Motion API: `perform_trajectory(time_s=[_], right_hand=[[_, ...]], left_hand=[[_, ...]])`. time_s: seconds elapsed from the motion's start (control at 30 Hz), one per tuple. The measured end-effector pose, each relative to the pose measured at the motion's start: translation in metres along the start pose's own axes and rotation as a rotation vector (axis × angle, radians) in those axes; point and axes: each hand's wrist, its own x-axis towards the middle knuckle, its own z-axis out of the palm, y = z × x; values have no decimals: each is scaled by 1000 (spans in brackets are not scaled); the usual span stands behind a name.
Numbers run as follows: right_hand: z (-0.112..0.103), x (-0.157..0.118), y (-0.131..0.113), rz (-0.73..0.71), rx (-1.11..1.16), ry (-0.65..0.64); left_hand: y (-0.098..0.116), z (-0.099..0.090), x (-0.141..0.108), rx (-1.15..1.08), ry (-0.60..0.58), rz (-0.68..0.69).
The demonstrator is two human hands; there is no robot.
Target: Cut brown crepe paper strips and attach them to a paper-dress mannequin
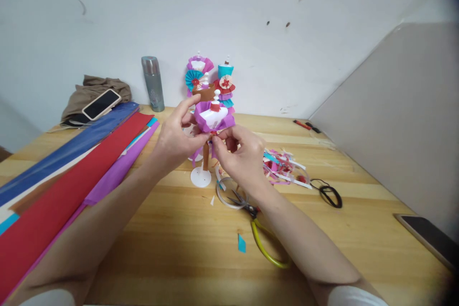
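Observation:
A small white dress-form mannequin stands on a round white base, with purple crepe paper ruffled around its top and a red band at its neck. My left hand is at its left side, thumb and fingers curled in at the waist. From the right, my right hand pinches at the same spot, just under the purple paper. Both sets of fingertips meet there, and what lies between them is too small to make out. Behind stand more mannequins dressed in paper, one with a turquoise top.
Long crepe paper sheets, red and blue among them, lie at left. Yellow-handled scissors and a tape roll lie near my right forearm. Paper scraps are heaped at right. A flask stands by the wall; phones lie either side.

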Motion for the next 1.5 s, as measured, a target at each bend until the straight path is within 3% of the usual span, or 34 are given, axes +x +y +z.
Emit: perform_trajectory(time_s=[0.2,0.4,0.67,0.87,1.1,1.3,1.5], right_hand=[[5,1,0,157,50,9],[8,4,-2,369,219,-66],[1,1,-6,263,217,-114],[4,3,-5,302,226,-99],[-6,12,12,296,456,-88],[-4,17,24,282,482,-261],[4,14,20,280,406,-197]], left_hand=[[4,-1,-1,4,-24,17],[1,-2,1,-60,-72,23],[-5,-7,3,-144,-112,-11],[-6,-7,4,-153,-138,-24],[-5,-10,6,-143,-186,-21],[-5,-12,8,-170,-202,-30],[-5,-12,7,-167,-198,-38]])
